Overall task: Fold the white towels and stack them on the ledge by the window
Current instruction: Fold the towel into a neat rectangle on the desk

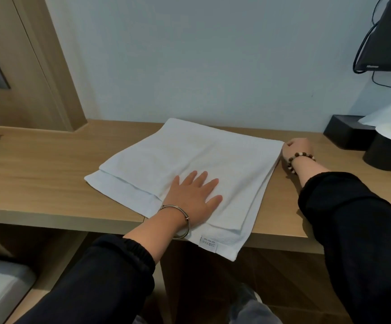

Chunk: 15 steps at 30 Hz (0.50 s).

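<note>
— White towel (pixel 189 160): where is it found?

— It is found spread on the middle of the wooden ledge (pixel 38 178), already doubled. The upper layer stops short of the lower one on the side toward the ledge's front. No window is shown, and no second towel or stack is recorded on the ledge.

— How is it laid?

— The long axis is judged to run left to right along the ledge, somewhat askew to the front edge.

— And the hands?

— The left hand (pixel 194 197) is pressed flat on the cloth near the ledge's front edge, fingers straight and spread, and nothing is grasped. The right hand (pixel 297 148) is curled at the towel's corner toward the ledge's back right. The cloth appears to be pinched there, though the fingertips are hidden.

— What does the coming move turn on?

— A further fold across the long axis is judged to be due. The right short edge lies nearest the right hand, so that end would be carried over leftward. Meanwhile the cloth would be pinned by the left palm.

— Anything smaller?

— A label (pixel 208 243) is noted on the corner overhanging the ledge's front edge.
</note>
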Motion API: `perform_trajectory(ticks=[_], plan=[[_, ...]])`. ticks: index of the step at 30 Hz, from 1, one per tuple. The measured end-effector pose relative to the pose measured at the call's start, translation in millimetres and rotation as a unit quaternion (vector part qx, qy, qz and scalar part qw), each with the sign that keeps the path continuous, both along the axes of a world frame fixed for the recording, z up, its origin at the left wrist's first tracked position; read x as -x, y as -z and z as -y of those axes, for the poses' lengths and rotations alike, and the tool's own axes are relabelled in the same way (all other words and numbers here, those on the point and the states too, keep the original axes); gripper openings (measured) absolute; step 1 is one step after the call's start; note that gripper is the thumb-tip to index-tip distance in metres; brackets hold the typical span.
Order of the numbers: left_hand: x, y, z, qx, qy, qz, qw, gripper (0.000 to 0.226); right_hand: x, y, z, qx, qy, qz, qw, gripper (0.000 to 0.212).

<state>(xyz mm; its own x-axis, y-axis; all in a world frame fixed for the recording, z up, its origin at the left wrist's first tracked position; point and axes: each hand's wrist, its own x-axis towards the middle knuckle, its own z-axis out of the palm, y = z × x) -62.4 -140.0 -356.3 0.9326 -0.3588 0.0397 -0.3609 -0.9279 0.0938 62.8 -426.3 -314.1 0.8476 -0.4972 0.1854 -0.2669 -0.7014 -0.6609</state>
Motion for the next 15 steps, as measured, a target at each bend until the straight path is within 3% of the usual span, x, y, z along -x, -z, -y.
perform_trajectory(ticks=[4, 6, 7, 9, 11, 15], plan=[[-0.4, -0.8, 0.4, -0.004, -0.001, -0.001, 1.000, 0.059, 3.5, -5.6, -2.9, -0.084, 0.019, -0.047, 0.995, 0.041], [0.1, -1.0, 0.3, -0.006, -0.004, -0.002, 1.000, 0.059, 4.7, -9.9, -8.7, -0.173, -0.012, -0.079, 0.982, 0.044], [0.5, -1.2, 0.6, -0.008, -0.005, -0.003, 1.000, 0.059, 6.0, -10.6, -12.1, -0.174, -0.040, -0.102, 0.979, 0.041], [1.4, -2.0, 1.6, -0.011, -0.010, -0.004, 1.000, 0.059, 11.4, -10.7, -16.5, -0.085, -0.081, -0.146, 0.982, 0.029], [1.1, -3.1, 3.2, -0.015, -0.018, -0.010, 1.000, 0.059, 16.3, -8.0, -17.4, 0.026, -0.055, -0.123, 0.991, 0.030], [-1.3, -2.2, 10.7, -0.008, -0.052, -0.016, 0.999, 0.058, 23.5, -5.4, -26.1, 0.068, -0.032, -0.028, 0.997, 0.023]])
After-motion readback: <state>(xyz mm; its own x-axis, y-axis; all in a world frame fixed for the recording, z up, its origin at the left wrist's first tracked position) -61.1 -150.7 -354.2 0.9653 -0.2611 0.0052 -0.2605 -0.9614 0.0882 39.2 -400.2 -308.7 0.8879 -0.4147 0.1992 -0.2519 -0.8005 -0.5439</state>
